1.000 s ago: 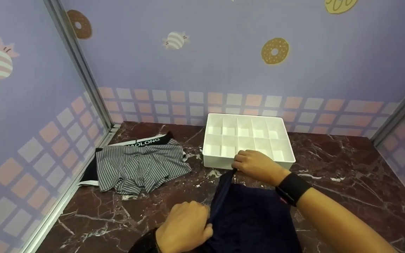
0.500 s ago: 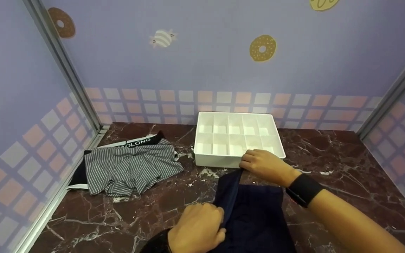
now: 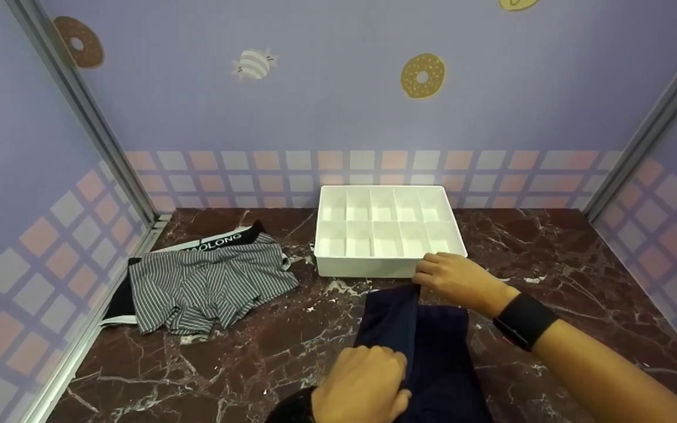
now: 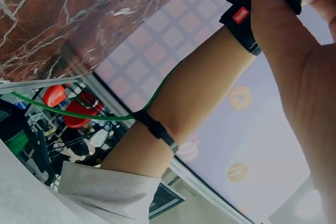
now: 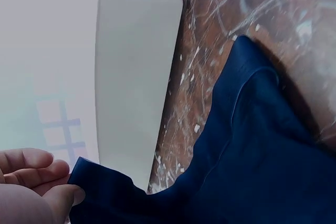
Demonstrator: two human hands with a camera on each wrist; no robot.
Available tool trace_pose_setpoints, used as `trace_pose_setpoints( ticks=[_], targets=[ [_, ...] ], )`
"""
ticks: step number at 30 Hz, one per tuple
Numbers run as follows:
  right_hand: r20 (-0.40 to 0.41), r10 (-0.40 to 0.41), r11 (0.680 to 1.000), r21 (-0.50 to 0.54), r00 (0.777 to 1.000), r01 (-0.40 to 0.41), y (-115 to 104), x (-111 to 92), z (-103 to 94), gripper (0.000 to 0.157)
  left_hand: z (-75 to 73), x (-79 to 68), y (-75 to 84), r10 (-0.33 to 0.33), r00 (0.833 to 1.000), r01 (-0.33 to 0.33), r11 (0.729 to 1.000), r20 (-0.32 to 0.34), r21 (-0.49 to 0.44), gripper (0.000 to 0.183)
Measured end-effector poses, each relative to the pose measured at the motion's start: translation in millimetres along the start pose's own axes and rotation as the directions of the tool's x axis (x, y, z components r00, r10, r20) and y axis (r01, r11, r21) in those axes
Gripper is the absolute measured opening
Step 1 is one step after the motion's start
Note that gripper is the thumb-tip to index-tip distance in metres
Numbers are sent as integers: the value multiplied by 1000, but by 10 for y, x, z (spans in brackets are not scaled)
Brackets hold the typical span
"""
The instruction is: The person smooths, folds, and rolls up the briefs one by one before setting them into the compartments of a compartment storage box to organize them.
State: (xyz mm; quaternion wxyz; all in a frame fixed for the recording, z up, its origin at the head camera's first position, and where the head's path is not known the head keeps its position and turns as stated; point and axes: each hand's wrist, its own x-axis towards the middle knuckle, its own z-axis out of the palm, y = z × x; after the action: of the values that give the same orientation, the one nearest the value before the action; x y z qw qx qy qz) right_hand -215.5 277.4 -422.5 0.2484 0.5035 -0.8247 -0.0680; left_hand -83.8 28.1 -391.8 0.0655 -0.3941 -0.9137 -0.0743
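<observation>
A navy blue garment lies on the marble-patterned surface, one side lifted and folded over its middle. My right hand pinches the far corner of that flap near the front of the white box. Nearer to me, my left hand grips the lower end of the same flap. In the right wrist view, the thumb and fingers of the right hand hold a corner of the garment. The left wrist view mainly shows the left hand at its edge and the other forearm; the garment's lower end is out of sight.
A white divided box stands against the back wall, just beyond my right hand. Grey striped boxer briefs with a black lettered waistband lie at the left. Patterned wall panels enclose the surface at the back and sides.
Both hands have moved to the right, drawing the garment's left edge over its middle. The head view has turned slightly to the right. The striped boxer briefs and white box stay put.
</observation>
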Motion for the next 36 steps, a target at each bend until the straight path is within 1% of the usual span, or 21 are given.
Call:
trace_pose_setpoints(
  ticks=[3, 6, 8, 10, 12, 13, 15, 16, 17, 19, 21, 23, 24, 25, 27, 28, 29, 32, 34, 36],
  targets=[
    [11, 19, 1000, 9, 1000, -19, 20, -90, -21, 13, 52, 70, 114, 19, 1000, -19, 1000, -2, 20, 26],
    [20, 38, 999, 12, 999, -39, 33, -172, -30, 17, 135, 138, 221, 58, 998, -56, 997, -38, 52, 26],
    [21, 48, 999, 11, 999, -48, 33, -220, -29, 16, 214, 173, 280, 95, 992, -88, 992, -88, 85, 26],
    [17, 60, 998, 13, 998, -60, 30, -261, -29, 13, 303, 197, 329, 131, 979, -111, 985, -155, 129, 26],
    [11, 73, 997, 22, 997, -73, 23, -298, -35, 11, 391, 215, 369, 169, 955, -125, 974, -243, 186, 26],
    [5, 80, 996, 27, 997, -80, 19, -317, -40, 11, 435, 222, 386, 187, 938, -126, 968, -291, 217, 25],
    [-1, 100, 994, 40, 995, -100, 9, -359, -57, 10, 515, 238, 423, 221, 900, -121, 955, -376, 272, 25],
    [-5, 110, 993, 47, 994, -109, 6, -383, -65, 10, 551, 247, 442, 237, 878, -118, 949, -415, 293, 24],
    [-5, 121, 991, 52, 993, -121, -2, -411, -72, 10, 585, 256, 461, 254, 859, -119, 944, -445, 308, 23],
    [-7, 145, 987, 68, 989, -144, -18, -467, -82, 10, 662, 280, 508, 286, 820, -124, 934, -496, 334, 17],
    [3, 169, 983, 74, 986, -169, -40, -522, -85, 7, 738, 304, 557, 313, 789, -131, 926, -529, 353, 13],
    [27, 191, 978, 78, 981, -193, -66, -572, -73, 6, 818, 330, 608, 341, 758, -145, 919, -556, 366, 17],
    [38, 199, 976, 80, 979, -202, -80, -593, -65, 5, 859, 339, 633, 355, 745, -152, 915, -565, 375, 20],
    [52, 204, 975, 78, 978, -208, -93, -613, -54, 5, 898, 346, 656, 366, 736, -162, 912, -570, 378, 23],
    [76, 211, 973, 79, 974, -217, -116, -648, -26, 6, 973, 359, 700, 388, 730, -184, 905, -563, 384, 26],
    [89, 212, 972, 83, 973, -219, -129, -663, -14, 9, 1009, 363, 719, 397, 732, -199, 902, -554, 383, 28],
    [99, 211, 972, 88, 973, -219, -142, -677, -4, 10, 1042, 366, 737, 404, 739, -212, 899, -540, 382, 30],
    [116, 215, 969, 95, 970, -226, -173, -720, 16, 15, 1121, 373, 785, 410, 770, -250, 899, -488, 361, 37],
    [130, 220, 968, 92, 967, -233, -192, -748, 18, 17, 1152, 379, 807, 414, 789, -278, 899, -453, 337, 40],
    [144, 227, 967, 82, 963, -241, -205, -772, 17, 18, 1177, 388, 825, 425, 804, -312, 897, -416, 312, 39]
  ],
)
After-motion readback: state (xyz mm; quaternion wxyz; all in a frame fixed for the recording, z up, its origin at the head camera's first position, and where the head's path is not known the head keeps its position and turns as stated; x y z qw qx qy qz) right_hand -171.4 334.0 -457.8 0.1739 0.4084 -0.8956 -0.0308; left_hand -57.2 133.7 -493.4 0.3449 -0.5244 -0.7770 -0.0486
